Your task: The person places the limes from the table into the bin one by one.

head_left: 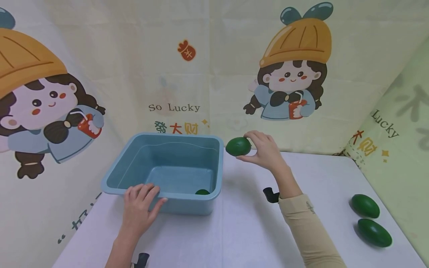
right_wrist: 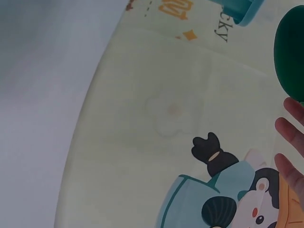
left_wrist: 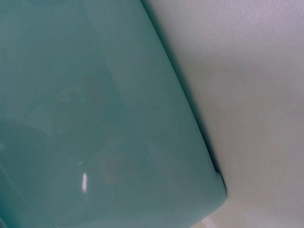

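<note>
Fruit (head_left: pixel 238 146), dark green and oval, is pinched between the thumb and fingers of the right hand (head_left: pixel 263 150), clear of the table (head_left: pixel 248 230). It sits between two and three o'clock from the middle of a blue bin (head_left: pixel 187 206), just beside the rim in the head view. In the right wrist view the same fruit appears at two o'clock, cut off by the frame, with fingertips (right_wrist: pixel 287 128) below it.

At the bin's seven o'clock, the left hand (head_left: pixel 141 208) lays its fingers over the near rim, thumb spread towards the outer wall; whether it clamps the rim, I cannot tell. The left wrist view shows only bin and table.

Inside the bin, at four o'clock, another green fruit (head_left: pixel 202 192) shows its top above the near rim. Between three and four o'clock from the bin, well apart, a farther fruit (head_left: pixel 365 206) lies on the table, with a nearer fruit (head_left: pixel 374 232) close by at its five o'clock. A cartoon figure (head_left: pixel 293 74) on the backdrop (head_left: pixel 228 44) stands at one o'clock from the right hand.
</note>
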### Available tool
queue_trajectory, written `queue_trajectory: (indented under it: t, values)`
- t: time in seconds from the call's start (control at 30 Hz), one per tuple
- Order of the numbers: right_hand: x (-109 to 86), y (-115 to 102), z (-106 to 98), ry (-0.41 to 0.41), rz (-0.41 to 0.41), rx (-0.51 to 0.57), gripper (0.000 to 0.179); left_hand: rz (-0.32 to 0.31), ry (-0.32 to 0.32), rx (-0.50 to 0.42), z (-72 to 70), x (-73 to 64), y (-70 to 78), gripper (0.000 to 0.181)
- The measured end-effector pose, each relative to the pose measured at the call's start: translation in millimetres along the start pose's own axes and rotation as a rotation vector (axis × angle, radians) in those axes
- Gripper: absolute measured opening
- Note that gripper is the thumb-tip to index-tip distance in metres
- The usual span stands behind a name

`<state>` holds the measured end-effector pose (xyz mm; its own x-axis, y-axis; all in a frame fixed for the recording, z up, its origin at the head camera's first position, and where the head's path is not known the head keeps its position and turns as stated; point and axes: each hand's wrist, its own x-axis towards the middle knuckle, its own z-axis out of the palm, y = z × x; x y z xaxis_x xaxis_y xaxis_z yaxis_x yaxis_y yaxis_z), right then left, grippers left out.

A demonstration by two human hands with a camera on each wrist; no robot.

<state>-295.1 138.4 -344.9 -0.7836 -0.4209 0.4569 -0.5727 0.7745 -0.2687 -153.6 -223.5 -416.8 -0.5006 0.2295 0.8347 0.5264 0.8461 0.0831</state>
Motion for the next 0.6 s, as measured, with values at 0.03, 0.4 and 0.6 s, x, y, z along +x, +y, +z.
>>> queue_trajectory:
  t: [0.03, 0.4, 0.6]
  values:
    - [1.2, -0.7, 0.4, 0.001, -0.004, -0.001, 0.067, -0.001, -0.003, 0.000, -0.1, -0.3, 0.0, 0.051]
    - [13.6, -11.5, 9.1, -0.005, -0.051, -0.008, 0.066, 0.005, 0.013, -0.012, 1.3, -0.4, -1.0, 0.049]
    - [18.8, -21.3, 12.9, -0.018, -0.079, -0.007, 0.065, 0.010, 0.020, -0.007, 2.3, -1.0, -1.8, 0.049]
